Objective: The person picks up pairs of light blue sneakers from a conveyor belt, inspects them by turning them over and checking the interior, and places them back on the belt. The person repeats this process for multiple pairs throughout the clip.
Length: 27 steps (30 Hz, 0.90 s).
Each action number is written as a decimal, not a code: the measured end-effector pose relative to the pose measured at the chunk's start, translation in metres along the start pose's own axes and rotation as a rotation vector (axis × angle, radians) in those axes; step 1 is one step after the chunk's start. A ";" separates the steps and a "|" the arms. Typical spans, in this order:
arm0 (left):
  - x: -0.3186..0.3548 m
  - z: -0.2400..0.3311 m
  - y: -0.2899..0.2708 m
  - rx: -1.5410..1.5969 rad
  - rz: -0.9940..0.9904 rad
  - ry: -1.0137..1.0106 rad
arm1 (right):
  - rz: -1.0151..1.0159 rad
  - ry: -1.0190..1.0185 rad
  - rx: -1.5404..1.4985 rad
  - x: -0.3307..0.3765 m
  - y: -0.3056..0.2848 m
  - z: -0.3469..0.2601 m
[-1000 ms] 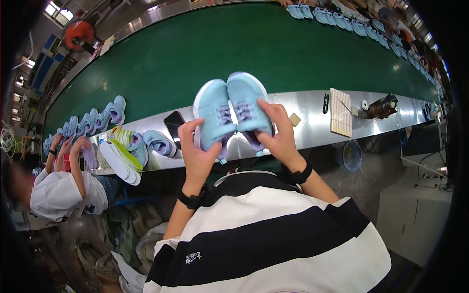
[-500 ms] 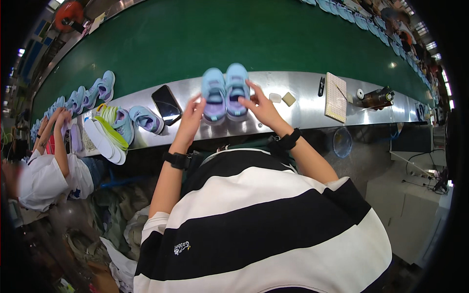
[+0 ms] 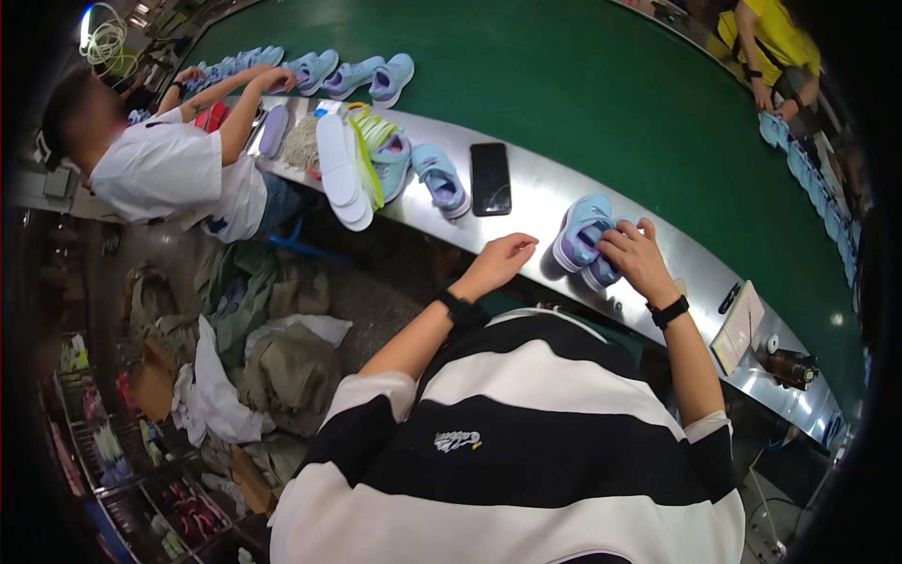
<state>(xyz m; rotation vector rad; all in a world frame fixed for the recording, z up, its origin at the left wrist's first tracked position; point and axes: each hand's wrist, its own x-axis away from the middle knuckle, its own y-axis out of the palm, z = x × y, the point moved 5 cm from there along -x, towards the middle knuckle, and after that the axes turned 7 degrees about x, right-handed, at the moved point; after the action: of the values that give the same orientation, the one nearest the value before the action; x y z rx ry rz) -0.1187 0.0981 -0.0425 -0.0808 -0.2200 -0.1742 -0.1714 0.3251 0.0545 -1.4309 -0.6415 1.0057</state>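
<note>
A pair of light blue sneakers with lilac lining stands side by side on the metal ledge; the left sneaker (image 3: 580,226) is in full view, while the other sneaker (image 3: 603,274) is partly covered. My right hand (image 3: 639,261) reaches over the covered sneaker, its fingers closed at the collar. Off to the left of the pair, my left hand (image 3: 500,265) hangs just above the ledge's near edge. Its fingers are drawn together with nothing visible in them. A dark phone (image 3: 490,179) lies beyond my left hand, and a single blue sneaker (image 3: 441,180) sits left of the phone.
White insoles (image 3: 340,174) lie left on the ledge beside another sneaker (image 3: 391,165). A green belt (image 3: 526,85) runs behind. A co-worker in white (image 3: 188,169) sits left; another in yellow (image 3: 775,42) stands far right. A notepad (image 3: 738,327) and dark bottle (image 3: 787,367) lie right.
My view has turned left. My left hand has let go of the sneaker pair and moved away to its left. The pair now rests tilted on the ledge under my right hand.
</note>
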 end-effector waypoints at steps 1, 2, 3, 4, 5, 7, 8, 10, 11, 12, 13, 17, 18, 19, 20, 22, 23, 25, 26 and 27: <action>0.007 0.007 -0.008 -0.026 0.052 0.107 | 0.083 0.047 0.013 0.002 -0.010 0.004; 0.014 0.010 -0.014 -0.019 0.090 0.113 | 0.152 0.109 0.038 0.011 -0.023 0.010; 0.018 0.011 -0.019 0.020 0.123 0.082 | 0.270 0.165 0.103 0.018 -0.033 0.011; 0.021 0.011 -0.021 0.047 0.148 0.075 | 0.252 0.240 0.097 0.029 -0.040 0.014; 0.026 0.015 -0.024 0.051 0.166 0.130 | 0.320 0.304 0.056 0.040 -0.050 0.017; 0.026 0.015 -0.028 0.143 0.170 0.066 | 0.378 0.528 -0.101 0.056 -0.056 0.027; 0.026 0.013 -0.028 0.192 0.171 -0.007 | 0.442 0.626 -0.159 0.062 -0.058 0.034; 0.023 0.015 -0.027 0.192 0.132 -0.041 | 0.518 0.803 -0.273 0.073 -0.065 0.063; 0.022 0.017 -0.027 0.173 0.126 -0.050 | 0.533 0.881 -0.361 0.075 -0.068 0.086; 0.020 0.020 -0.028 0.150 0.114 -0.030 | 0.583 0.904 -0.300 0.074 -0.078 0.117; 0.018 0.024 -0.029 0.118 0.113 -0.009 | 0.617 0.916 -0.259 0.072 -0.090 0.154; 0.010 0.037 -0.030 0.122 0.112 0.014 | 0.557 1.181 0.241 0.064 -0.177 0.348; 0.008 0.040 -0.031 0.087 0.126 0.008 | 0.633 1.278 0.450 0.065 -0.200 0.378; 0.007 0.043 -0.031 0.062 0.123 0.030 | 0.639 1.339 0.407 0.069 -0.215 0.402; 0.005 0.045 -0.032 0.055 0.137 0.027 | 0.675 1.391 0.290 0.069 -0.226 0.420; -0.003 0.049 -0.032 0.046 0.133 0.058 | 0.780 1.124 0.185 0.053 -0.228 0.408; -0.007 0.047 -0.032 0.037 0.142 0.042 | 0.821 1.010 0.129 0.044 -0.221 0.388; -0.022 0.051 -0.035 0.022 0.116 0.126 | 0.717 0.823 -0.226 0.031 -0.168 0.324; -0.034 0.053 -0.039 -0.021 0.111 0.155 | 0.663 0.724 -0.446 0.026 -0.132 0.280; -0.045 0.055 -0.046 -0.037 0.120 0.176 | 0.469 0.764 -0.719 0.021 -0.088 0.240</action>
<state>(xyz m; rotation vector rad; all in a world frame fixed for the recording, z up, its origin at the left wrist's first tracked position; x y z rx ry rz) -0.1821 0.0658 0.0039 -0.1151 -0.0363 -0.0652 -0.3535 0.4737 0.1569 -2.4965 -0.0720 0.4769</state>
